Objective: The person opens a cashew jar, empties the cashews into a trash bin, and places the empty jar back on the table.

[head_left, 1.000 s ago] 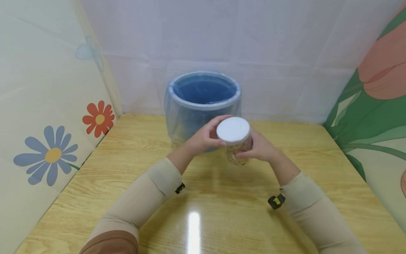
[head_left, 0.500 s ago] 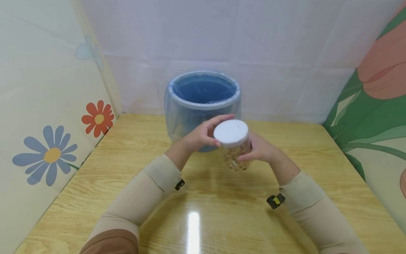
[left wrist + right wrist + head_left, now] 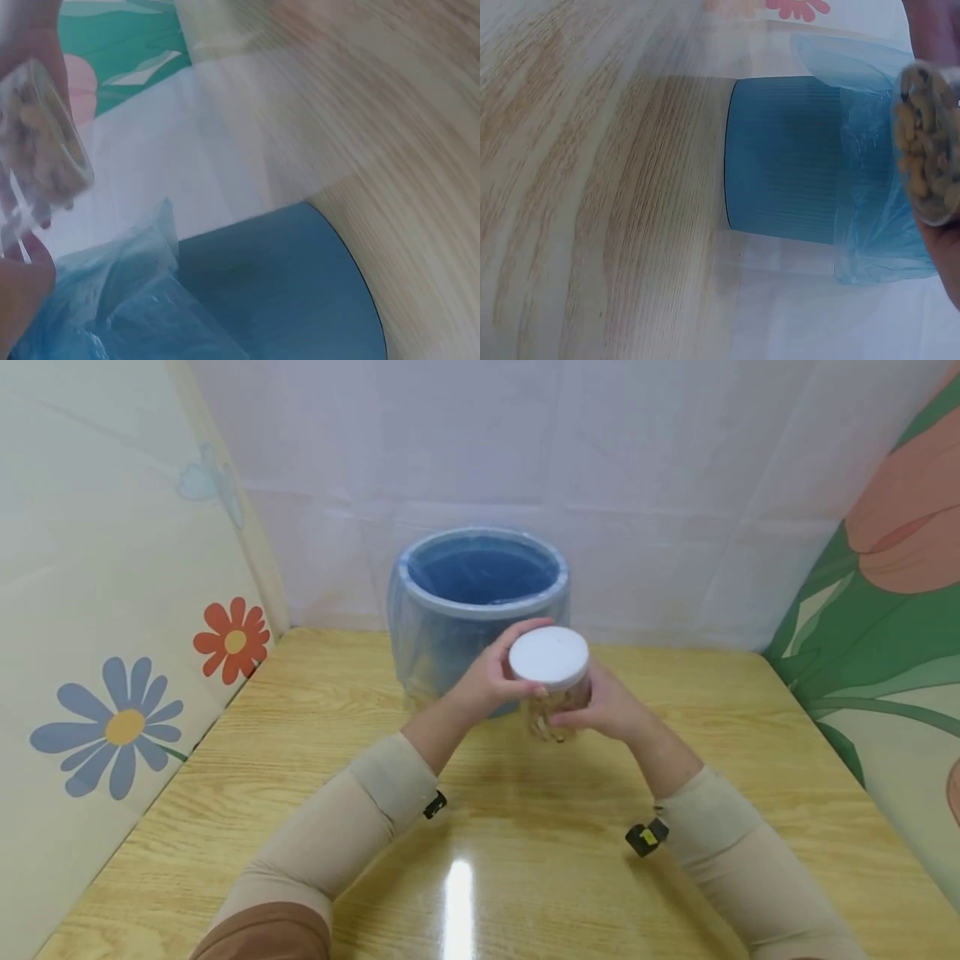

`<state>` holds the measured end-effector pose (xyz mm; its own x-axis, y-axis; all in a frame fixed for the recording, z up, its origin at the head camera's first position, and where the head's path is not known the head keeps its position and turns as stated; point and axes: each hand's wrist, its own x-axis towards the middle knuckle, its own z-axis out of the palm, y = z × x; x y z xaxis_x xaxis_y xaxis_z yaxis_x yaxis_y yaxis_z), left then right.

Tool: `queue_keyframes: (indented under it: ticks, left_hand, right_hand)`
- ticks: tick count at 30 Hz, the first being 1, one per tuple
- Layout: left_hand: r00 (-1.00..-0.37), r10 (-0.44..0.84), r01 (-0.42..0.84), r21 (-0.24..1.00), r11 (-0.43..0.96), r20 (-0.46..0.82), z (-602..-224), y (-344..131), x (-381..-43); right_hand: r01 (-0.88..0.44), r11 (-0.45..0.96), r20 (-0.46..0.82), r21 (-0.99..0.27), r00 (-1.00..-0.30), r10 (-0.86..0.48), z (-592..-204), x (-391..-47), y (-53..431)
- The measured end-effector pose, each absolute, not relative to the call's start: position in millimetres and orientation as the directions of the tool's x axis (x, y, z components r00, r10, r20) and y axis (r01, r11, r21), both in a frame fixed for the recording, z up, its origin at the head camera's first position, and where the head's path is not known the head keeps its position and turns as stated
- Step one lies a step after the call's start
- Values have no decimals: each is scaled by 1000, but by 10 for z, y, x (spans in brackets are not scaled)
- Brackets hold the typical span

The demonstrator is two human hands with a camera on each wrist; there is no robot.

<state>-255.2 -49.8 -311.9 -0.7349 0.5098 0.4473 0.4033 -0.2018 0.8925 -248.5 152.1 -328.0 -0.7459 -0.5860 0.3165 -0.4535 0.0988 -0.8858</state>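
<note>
While I am watching from far off, left hand (image 3: 487,683) is gripping white lid (image 3: 550,656), and right hand (image 3: 611,706) is clamping round side of clear jar (image 3: 566,701). Jar is hovering above worktop (image 3: 540,860), lid sitting on top, pale brown bits (image 3: 922,150) showing inside. Behind jar, blue bin (image 3: 784,154) is standing near worktop's back edge, bag (image 3: 866,187) hanging over its rim.

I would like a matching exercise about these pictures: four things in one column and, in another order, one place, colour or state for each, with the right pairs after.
1. jar
2. lid
3. bin
4. plastic bag

A. blue, standing on the table
B. white, on top of the jar
C. see-through, hanging down outside the bin
D. held by left hand and right hand

Pairs: 1-D, 2-B, 3-A, 4-C
</note>
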Motion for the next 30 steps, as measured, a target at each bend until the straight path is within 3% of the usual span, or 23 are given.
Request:
queue_keyframes:
  ticks: [6,12,17,24,30]
  left_hand:
    - [-816,381,430,897,-105,436,-3121,-456,-2526]
    - [-823,364,425,898,-116,437,-3137,-449,-2532]
    - [-774,450,418,893,-166,445,-3147,-517,-2571]
    - [-643,618,356,891,-281,452,-3126,-657,-2639]
    - [-586,677,314,895,-317,446,-3108,-736,-2667]
  right_hand:
    - [-450,210,318,-868,-828,-462,-3250,-2472,1454]
    - [-420,251,287,-872,-855,-433,-3101,-2355,1394]
    - [-444,234,291,-865,-824,-486,-3045,-2348,1410]
    - [-462,227,275,-857,-784,-557,-3203,-2504,1526]
    - [-496,152,296,-855,-706,-643,-3231,-2493,1579]
